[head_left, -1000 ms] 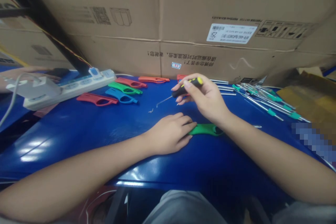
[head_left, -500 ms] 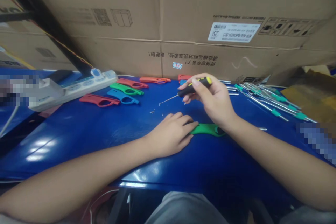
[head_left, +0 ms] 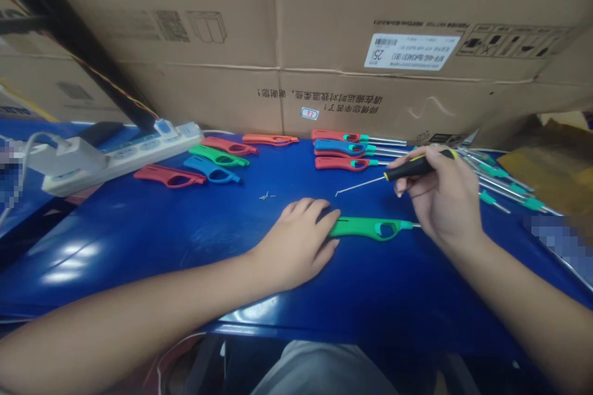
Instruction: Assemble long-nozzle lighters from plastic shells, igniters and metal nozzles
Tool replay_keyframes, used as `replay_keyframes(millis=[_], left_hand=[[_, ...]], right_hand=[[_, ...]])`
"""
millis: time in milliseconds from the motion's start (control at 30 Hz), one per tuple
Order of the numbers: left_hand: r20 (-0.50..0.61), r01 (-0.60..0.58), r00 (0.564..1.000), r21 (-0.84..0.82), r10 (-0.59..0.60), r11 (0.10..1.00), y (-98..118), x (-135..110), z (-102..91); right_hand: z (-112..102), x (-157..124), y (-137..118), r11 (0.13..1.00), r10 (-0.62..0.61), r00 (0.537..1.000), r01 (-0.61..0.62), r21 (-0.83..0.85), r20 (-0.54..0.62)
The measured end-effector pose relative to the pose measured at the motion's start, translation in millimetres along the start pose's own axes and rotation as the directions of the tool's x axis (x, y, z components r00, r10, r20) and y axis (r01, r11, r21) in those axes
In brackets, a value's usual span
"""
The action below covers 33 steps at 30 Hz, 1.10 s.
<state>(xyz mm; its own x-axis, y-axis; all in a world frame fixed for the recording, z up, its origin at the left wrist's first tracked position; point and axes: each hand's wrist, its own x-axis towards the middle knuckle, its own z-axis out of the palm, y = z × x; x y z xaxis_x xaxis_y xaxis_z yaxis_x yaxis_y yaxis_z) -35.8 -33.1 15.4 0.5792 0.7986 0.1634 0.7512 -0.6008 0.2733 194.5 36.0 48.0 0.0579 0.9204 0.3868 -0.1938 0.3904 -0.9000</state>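
In hand, apparently a screw-fitting step: left hand point(head_left: 301, 234), fingers clamped on one end of one green lighter point(head_left: 356, 227) lying on the desk point(head_left: 162, 228); right hand point(head_left: 449, 203), fingers clamped on one screwdriver point(head_left: 414, 168), tip just beyond the lighter. The next move seems to call for a steady, aligned tip. Also: five handles point(head_left: 152, 173), at least three rear lighters point(head_left: 332, 163), several bits point(head_left: 265, 196) (screws, probably; too small to count), and heaped rods point(head_left: 503, 183), uncountable.
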Motion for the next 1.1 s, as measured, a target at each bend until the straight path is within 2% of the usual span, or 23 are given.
replay_keyframes(millis=[300,433,600,867,1100], left_hand=[[-0.064,-0.078,0.996,-0.24,0.064,0.968,-17.2,13.4,5.2],[-0.086,-0.059,0.996,-0.322,0.033,0.945,-16.5,13.2,6.2],[-0.214,-0.124,0.977,-0.489,0.019,0.864,-13.3,12.0,2.1],[-0.383,-0.245,0.923,-0.491,0.045,0.836,-12.5,12.7,2.5],[-0.457,-0.264,0.889,-0.47,0.024,0.842,-9.6,13.9,-0.4]], right_hand=[[5.0,-4.4,-3.4,0.984,0.156,0.988,-0.153,0.094,-0.017],[5.8,-7.8,-8.3,0.985,0.144,0.99,-0.144,0.099,0.009],[4.6,-8.4,-10.8,0.99,0.119,0.992,-0.121,0.068,0.039],[6.0,-9.2,-11.9,0.987,0.122,0.992,-0.126,0.096,0.037],[6.3,-8.8,-13.0,0.991,0.115,0.992,-0.117,0.058,0.047]])
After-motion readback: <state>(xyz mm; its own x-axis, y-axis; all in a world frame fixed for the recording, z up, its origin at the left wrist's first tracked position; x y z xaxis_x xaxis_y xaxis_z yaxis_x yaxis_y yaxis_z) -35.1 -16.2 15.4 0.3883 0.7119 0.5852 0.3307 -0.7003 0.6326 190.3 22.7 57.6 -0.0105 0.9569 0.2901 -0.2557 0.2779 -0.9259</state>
